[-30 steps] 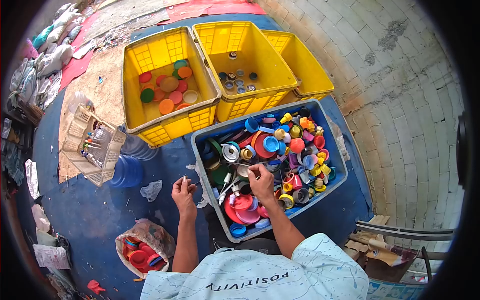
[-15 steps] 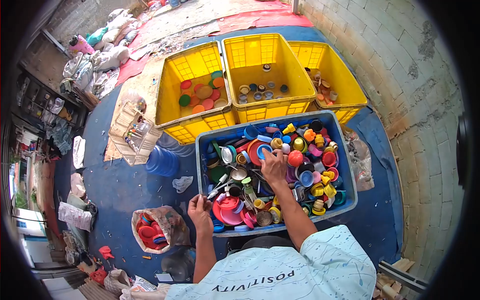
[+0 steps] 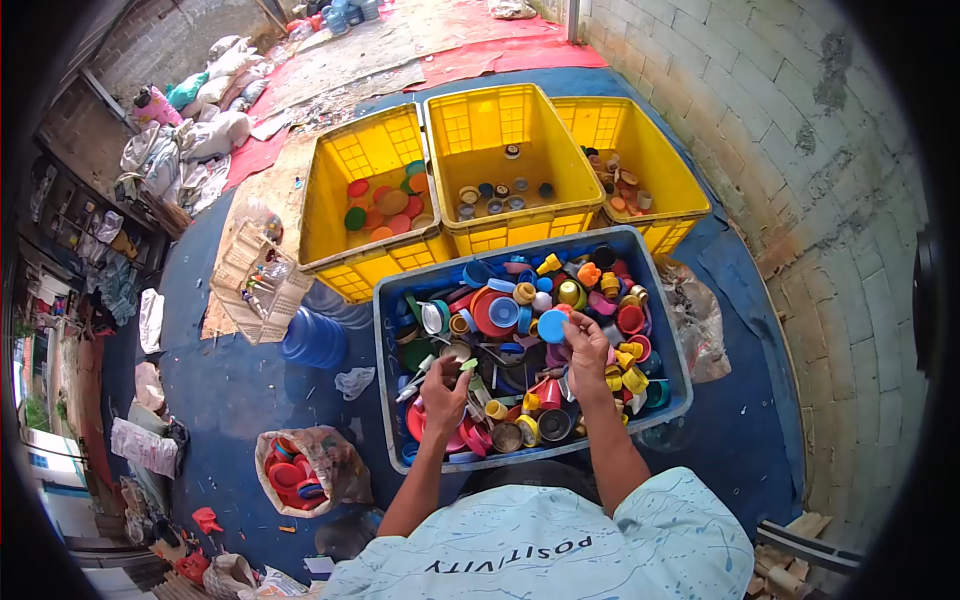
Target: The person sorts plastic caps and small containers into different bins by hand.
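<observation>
A large blue-grey tub [image 3: 384, 330] holds a mixed heap of plastic caps and lids in many colours. Over its middle, my right hand [image 3: 588, 358] pinches a round light-blue lid [image 3: 552, 326] between thumb and fingers. My left hand [image 3: 443, 392] is above the tub's left part, with its fingers closed around a small light-green plastic piece [image 3: 468, 365] at the tips. Between the hands lie a red cap [image 3: 549, 393] and other loose caps. A red lid with a clear-blue one on it [image 3: 497, 313] lies farther back.
Three yellow crates stand behind the tub: the left crate [image 3: 312, 215] holds coloured discs, the middle crate [image 3: 480, 240] and right crate [image 3: 672, 225] hold smaller caps. At the left, an open sack [image 3: 345, 465] contains red lids. A block wall [image 3: 760, 130] runs along the right.
My right hand has drawn back toward me, lifting a light-blue lid. My left hand has moved from the tub's edge inward over the caps and closed on a light-green piece. The view has shifted slightly.
</observation>
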The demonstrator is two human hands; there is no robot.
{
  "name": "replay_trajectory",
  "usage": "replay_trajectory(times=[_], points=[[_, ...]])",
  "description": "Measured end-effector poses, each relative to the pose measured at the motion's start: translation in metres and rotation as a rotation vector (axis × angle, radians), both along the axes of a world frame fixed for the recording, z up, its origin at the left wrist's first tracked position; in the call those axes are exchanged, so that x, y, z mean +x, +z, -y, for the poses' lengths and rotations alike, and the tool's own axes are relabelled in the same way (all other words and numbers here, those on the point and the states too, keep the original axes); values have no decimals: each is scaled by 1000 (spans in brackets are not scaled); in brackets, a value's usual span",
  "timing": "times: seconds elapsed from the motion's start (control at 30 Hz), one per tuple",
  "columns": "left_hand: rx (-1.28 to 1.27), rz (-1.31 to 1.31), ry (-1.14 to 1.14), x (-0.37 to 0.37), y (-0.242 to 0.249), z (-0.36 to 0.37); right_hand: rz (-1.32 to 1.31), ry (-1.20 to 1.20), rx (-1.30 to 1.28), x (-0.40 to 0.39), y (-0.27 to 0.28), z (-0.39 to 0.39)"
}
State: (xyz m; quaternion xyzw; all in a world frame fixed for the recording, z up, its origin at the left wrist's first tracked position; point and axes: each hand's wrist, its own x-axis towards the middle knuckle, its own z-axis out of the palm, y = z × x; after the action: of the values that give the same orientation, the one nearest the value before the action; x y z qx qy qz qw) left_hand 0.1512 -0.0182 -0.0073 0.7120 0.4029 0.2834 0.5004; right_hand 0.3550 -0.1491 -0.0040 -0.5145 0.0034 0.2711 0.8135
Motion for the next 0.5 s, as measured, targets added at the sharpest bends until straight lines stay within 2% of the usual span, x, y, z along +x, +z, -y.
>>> replay_trajectory(times=[0.03, 0.1, 0.23, 0.5], points=[[111, -46, -74, 13, 2, -8, -114, 13, 63, -2, 1, 13], [331, -123, -170, 37, 2, -19, -80, 27, -14, -14, 3, 37], [612, -198, -305, 79, -3, -36, -192, 58, -17, -38, -2, 72], [621, -353, -478, 118, -15, -44, -231, -6, 8, -68, 8, 95]])
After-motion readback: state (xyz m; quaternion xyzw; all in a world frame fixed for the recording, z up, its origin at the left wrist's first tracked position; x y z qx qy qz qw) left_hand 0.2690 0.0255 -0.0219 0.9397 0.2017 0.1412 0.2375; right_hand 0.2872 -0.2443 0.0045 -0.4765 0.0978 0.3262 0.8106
